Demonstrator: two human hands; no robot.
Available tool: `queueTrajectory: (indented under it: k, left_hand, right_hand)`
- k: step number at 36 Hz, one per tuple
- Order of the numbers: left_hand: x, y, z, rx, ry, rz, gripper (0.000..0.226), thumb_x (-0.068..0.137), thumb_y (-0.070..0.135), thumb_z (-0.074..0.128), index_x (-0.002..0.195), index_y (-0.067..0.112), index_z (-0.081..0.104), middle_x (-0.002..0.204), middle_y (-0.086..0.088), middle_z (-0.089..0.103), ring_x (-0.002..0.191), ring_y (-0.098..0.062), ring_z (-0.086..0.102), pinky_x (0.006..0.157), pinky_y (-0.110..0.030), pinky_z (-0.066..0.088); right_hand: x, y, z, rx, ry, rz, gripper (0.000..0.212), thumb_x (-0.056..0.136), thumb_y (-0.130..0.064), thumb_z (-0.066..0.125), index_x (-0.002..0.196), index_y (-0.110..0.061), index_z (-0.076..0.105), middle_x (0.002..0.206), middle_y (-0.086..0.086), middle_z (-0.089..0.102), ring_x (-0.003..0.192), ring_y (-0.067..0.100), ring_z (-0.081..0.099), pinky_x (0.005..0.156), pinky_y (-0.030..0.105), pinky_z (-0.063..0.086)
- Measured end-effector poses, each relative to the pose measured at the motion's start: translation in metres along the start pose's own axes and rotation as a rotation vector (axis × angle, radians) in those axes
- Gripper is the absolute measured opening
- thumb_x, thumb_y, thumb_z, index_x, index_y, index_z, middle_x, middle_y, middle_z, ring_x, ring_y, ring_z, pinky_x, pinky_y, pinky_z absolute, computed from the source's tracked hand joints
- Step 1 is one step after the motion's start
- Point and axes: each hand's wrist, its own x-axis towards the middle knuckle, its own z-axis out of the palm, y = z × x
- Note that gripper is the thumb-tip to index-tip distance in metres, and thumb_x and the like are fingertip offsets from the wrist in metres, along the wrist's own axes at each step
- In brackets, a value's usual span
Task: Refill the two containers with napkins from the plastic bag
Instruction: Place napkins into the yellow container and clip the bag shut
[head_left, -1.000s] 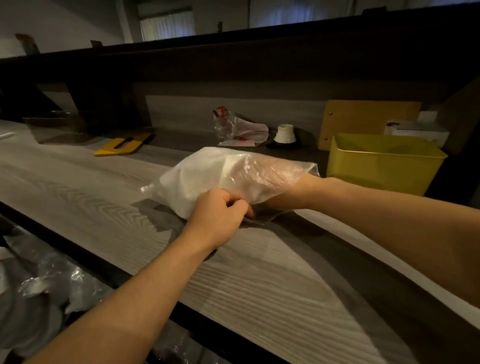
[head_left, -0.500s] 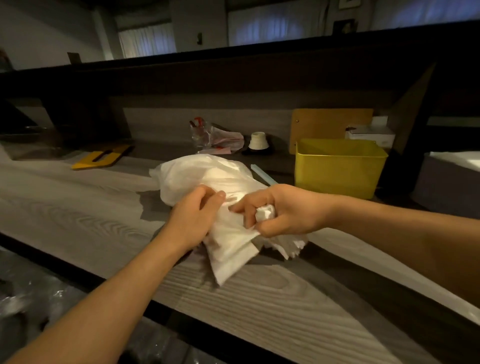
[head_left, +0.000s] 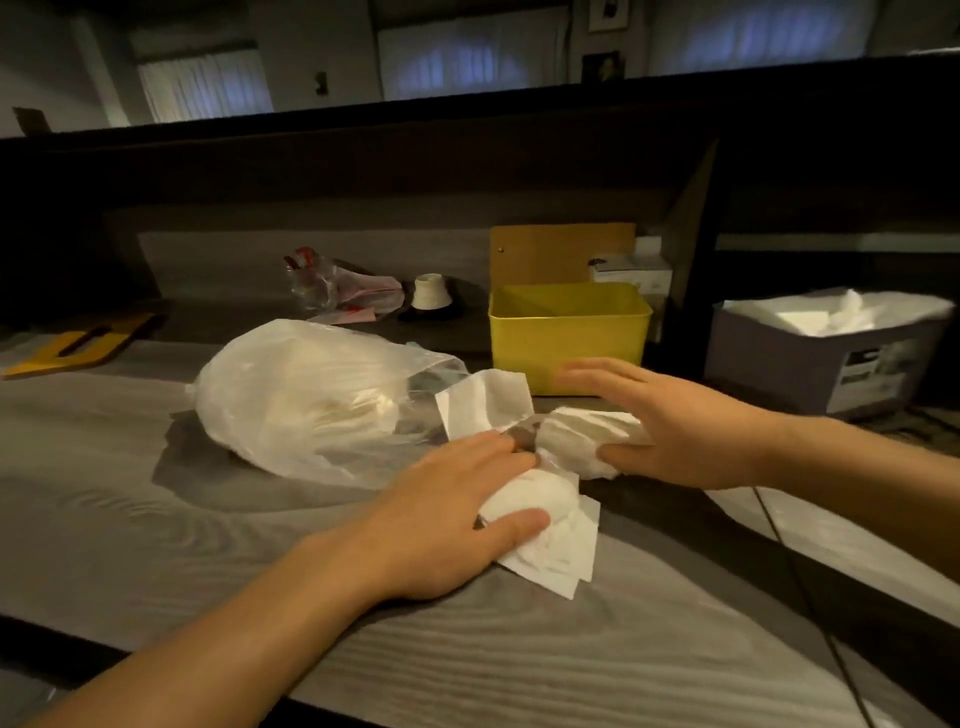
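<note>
Head view: left hand (head_left: 457, 514) and right hand (head_left: 670, 431) both clutch white paper napkins (head_left: 545, 499) beside the near clear plastic bag (head_left: 311, 395). The far yellow plastic container (head_left: 566, 332) looks empty; the right grey container (head_left: 821, 358) already holds napkins.

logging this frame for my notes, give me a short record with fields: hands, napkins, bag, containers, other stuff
left hand: left hand lies on a napkin bundle on the wooden counter, thumb round its near side
right hand: right hand grips a second napkin wad, upper fingers straight
bag: plastic bag on its side, napkins inside, mouth toward the hands
containers: yellow container, no napkins visible; grey container holds napkins
other: yellow tool, small white cup, crumpled clear wrapper
</note>
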Motion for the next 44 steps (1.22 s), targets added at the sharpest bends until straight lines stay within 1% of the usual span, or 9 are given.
queueTrajectory:
  k: [6,10,15,19,24,27,30,35,44]
  left_hand:
    - [0.033,0.025,0.016,-0.103,0.102,0.106,0.06,0.099,0.062,0.038,0.153,0.034,0.037,0.158,0.02,0.03,0.137,0.009,0.021,0.1,0.005,0.008]
    - [0.054,0.036,0.02,-0.224,0.175,0.159,0.055,0.095,0.067,0.035,0.135,0.035,0.056,0.136,0.025,0.049,0.124,0.011,0.041,0.099,-0.006,0.031]
    - [0.091,0.036,0.007,-0.391,0.386,0.056,0.011,0.098,0.034,0.059,0.095,0.033,0.07,0.095,0.02,0.067,0.094,0.005,0.059,0.074,-0.009,0.045]
    - [0.111,0.022,0.012,-0.334,0.379,0.152,0.004,0.091,0.026,0.069,0.094,0.03,0.069,0.1,0.018,0.062,0.097,-0.003,0.061,0.078,-0.015,0.049]
    - [0.115,0.012,0.016,-0.34,0.448,0.224,0.023,0.086,0.034,0.076,0.101,0.03,0.06,0.112,0.02,0.054,0.11,-0.004,0.056,0.089,-0.012,0.045]
    - [0.113,0.01,0.015,-0.362,0.344,0.193,0.048,0.082,0.051,0.074,0.123,0.046,0.049,0.131,0.033,0.045,0.127,0.006,0.045,0.098,-0.005,0.037]
    - [0.113,0.008,0.015,-0.395,0.186,0.117,0.067,0.079,0.059,0.074,0.136,0.054,0.039,0.135,0.041,0.041,0.126,0.018,0.039,0.095,-0.002,0.037]
    - [0.114,0.004,0.015,-0.37,0.141,0.11,0.037,0.083,0.04,0.078,0.117,0.045,0.065,0.115,0.035,0.061,0.112,0.011,0.056,0.089,-0.01,0.048]
    - [0.115,0.006,0.012,-0.396,0.097,0.04,0.037,0.084,0.038,0.079,0.115,0.048,0.062,0.111,0.032,0.064,0.108,0.014,0.055,0.088,-0.008,0.048]
  right_hand:
    - [-0.026,0.031,0.022,0.05,0.013,0.169,0.056,0.101,-0.045,0.051,0.154,-0.035,0.035,0.158,-0.017,0.033,0.14,0.006,0.039,0.11,0.019,0.032]
    - [-0.021,0.041,0.027,0.041,0.073,0.153,0.047,0.105,-0.036,0.047,0.151,-0.028,0.043,0.156,-0.012,0.039,0.141,0.011,0.039,0.115,0.025,0.032]
    - [-0.011,0.048,0.028,0.102,0.131,0.117,0.043,0.103,-0.028,0.051,0.146,-0.025,0.052,0.149,-0.009,0.049,0.133,0.011,0.048,0.112,0.027,0.039]
    - [-0.013,0.05,0.029,0.18,0.165,0.095,0.041,0.097,-0.042,0.06,0.135,-0.028,0.061,0.135,-0.013,0.058,0.116,0.004,0.057,0.1,0.03,0.05]
    - [-0.013,0.053,0.028,0.173,0.186,0.074,0.048,0.095,-0.047,0.062,0.139,-0.028,0.059,0.14,-0.014,0.057,0.122,0.003,0.054,0.104,0.023,0.046]
    - [-0.013,0.054,0.029,0.169,0.19,0.048,0.043,0.097,-0.038,0.062,0.139,-0.029,0.06,0.142,-0.014,0.056,0.125,0.003,0.053,0.106,0.023,0.045]
    - [-0.014,0.054,0.028,0.193,0.209,0.017,0.036,0.098,-0.032,0.062,0.134,-0.031,0.065,0.14,-0.013,0.058,0.127,0.001,0.051,0.105,0.021,0.045]
    - [-0.014,0.053,0.028,0.198,0.245,0.001,0.031,0.097,-0.028,0.063,0.127,-0.03,0.07,0.133,-0.013,0.064,0.122,0.0,0.055,0.103,0.024,0.047]
    - [-0.013,0.051,0.027,0.167,0.235,0.025,0.039,0.093,-0.041,0.066,0.13,-0.031,0.066,0.133,-0.015,0.061,0.118,0.002,0.056,0.1,0.027,0.05]
